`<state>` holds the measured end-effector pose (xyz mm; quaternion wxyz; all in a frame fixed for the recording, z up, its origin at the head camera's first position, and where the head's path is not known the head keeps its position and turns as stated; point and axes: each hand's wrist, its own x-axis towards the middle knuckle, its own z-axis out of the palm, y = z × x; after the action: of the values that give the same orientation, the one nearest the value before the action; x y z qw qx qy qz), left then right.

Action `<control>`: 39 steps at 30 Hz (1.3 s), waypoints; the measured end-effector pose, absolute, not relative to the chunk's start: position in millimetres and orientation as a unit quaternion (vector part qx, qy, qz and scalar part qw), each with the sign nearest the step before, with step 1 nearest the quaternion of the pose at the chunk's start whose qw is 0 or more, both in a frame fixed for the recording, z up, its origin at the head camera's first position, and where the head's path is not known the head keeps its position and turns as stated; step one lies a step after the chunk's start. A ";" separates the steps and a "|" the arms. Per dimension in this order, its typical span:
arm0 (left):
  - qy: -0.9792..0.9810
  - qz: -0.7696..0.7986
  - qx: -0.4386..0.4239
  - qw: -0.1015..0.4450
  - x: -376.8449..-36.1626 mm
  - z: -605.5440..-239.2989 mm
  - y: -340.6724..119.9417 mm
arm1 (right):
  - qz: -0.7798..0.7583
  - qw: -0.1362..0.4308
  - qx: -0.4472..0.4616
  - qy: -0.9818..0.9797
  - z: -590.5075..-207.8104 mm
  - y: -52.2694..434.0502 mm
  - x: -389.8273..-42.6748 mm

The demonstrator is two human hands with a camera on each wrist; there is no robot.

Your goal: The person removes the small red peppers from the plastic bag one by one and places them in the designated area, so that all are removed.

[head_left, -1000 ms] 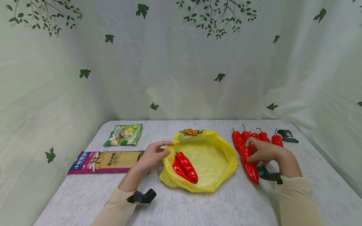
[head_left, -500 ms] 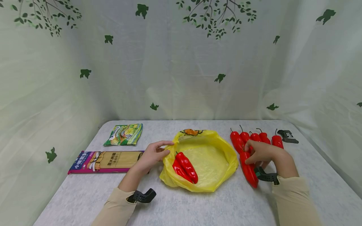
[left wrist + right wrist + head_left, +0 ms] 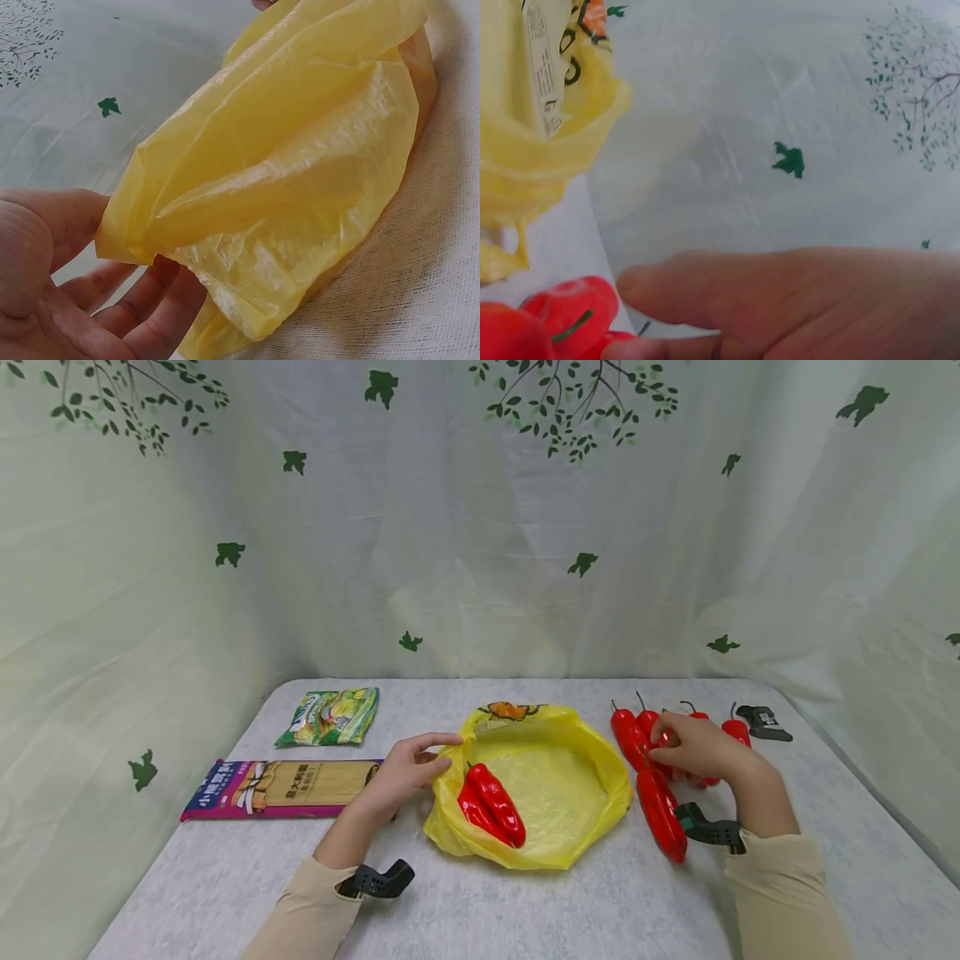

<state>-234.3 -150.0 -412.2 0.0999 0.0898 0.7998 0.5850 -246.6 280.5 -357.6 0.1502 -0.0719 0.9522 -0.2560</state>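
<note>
A yellow plastic bag (image 3: pixel 558 852) lies with its mouth wide and its rim turned down; two red peppers (image 3: pixel 491 802) are in its left side. My left hand (image 3: pixel 408 772) pinches the left rim between thumb and fingers, as the left wrist view shows on the bag (image 3: pixel 277 172). Over the group of red peppers at the right hovers my right hand (image 3: pixel 701 747), thumb and index finger apart. Below its fingertips a long red pepper (image 3: pixel 662 818) lies on the table. The right wrist view has red peppers (image 3: pixel 510 334) just beyond the fingertips; the hand hides several others.
At the left lie a purple and tan noodle pack (image 3: pixel 285 791) and a green snack packet (image 3: pixel 330 718) behind it. A small black object (image 3: pixel 763 723) sits beyond the peppers. A pale curtain (image 3: pixel 480 568) printed with leaves surrounds the table.
My right hand has left the front red pepper and moved back and up over the others. That pepper shifted slightly toward me. My left hand stays on the rim.
</note>
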 end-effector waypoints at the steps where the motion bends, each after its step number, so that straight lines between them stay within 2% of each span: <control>1: 0.801 0.584 0.089 0.098 -234.4 -412.1 -150.2 | -0.259 0.141 -0.079 0.952 -355.7 278.7 -246.5; 8: 0.807 0.576 0.087 0.091 -235.3 -410.3 -151.1 | -0.279 0.091 -0.140 0.946 -342.0 262.4 -240.0; 17: 0.806 0.578 0.086 0.096 -235.0 -408.4 -151.5 | -0.312 0.063 -0.195 0.928 -340.3 240.8 -233.4; 29: 0.803 0.581 0.088 0.097 -235.7 -409.5 -151.8 | -0.335 0.034 -0.233 0.912 -350.7 197.1 -232.6; 39: 0.801 0.583 0.089 0.097 -235.6 -409.7 -152.5 | -0.335 0.040 -0.285 0.897 -373.2 165.3 -230.9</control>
<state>-235.6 -152.5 -409.7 0.0975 0.0886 0.8015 0.5833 -230.9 165.3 -373.2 0.0404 -0.2850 0.8973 -0.3347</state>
